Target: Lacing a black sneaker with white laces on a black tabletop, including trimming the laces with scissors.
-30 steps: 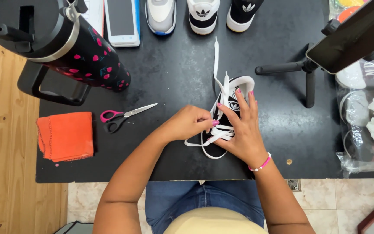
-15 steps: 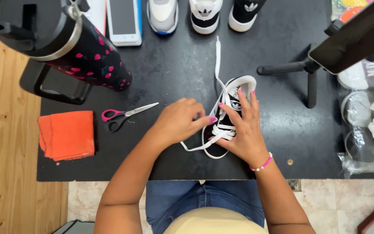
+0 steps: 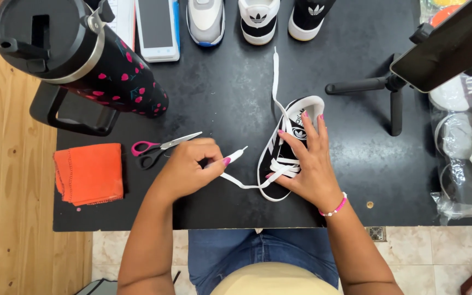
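A small black sneaker (image 3: 279, 158) with white stripes and sole lies on the black table (image 3: 219, 98), toe toward me. My right hand (image 3: 307, 164) rests flat on its top and right side, fingers spread over the tongue. My left hand (image 3: 187, 169) pinches one end of the white lace (image 3: 244, 183) and holds it out to the left of the shoe. The lace's other end (image 3: 275, 76) trails away from the shoe's opening toward the far edge.
Pink-handled scissors (image 3: 157, 150) and a folded orange cloth (image 3: 89, 172) lie left of my hand. A large black tumbler (image 3: 77, 57) with pink marks stands far left. Three shoes (image 3: 258, 19) and a phone (image 3: 158, 27) line the far edge. A phone tripod (image 3: 394, 93) and plastic bags (image 3: 465, 147) are on the right.
My left hand has pulled the lace end out of the shoe and moved left, away from the sneaker. My right hand has stayed pressed on the shoe.
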